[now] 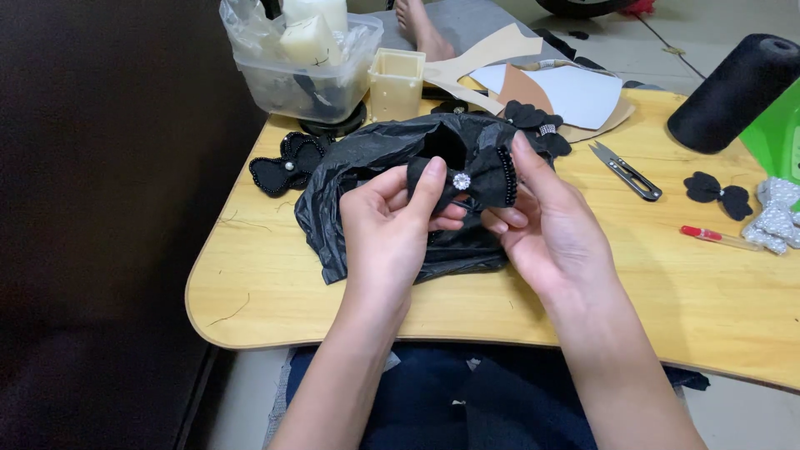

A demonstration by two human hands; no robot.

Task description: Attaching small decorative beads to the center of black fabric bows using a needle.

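both hands pinch a black fabric bow (475, 179) with a sparkly centre stud, above a crumpled black plastic bag (375, 167) on the wooden table (275, 283). left hand (387, 221) grips its left side; right hand (546, 221) its beaded right edge. thread snips (627, 172) lie well to the right.

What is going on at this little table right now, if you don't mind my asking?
A person holds a black fabric bow with a sparkly centre stone in both hands: the left hand pinches its left side, the right hand its beaded right edge. Beneath lies a crumpled black plastic bag on the wooden table. More black bows, thread snips, a red-capped pen and a black thread cone lie around.
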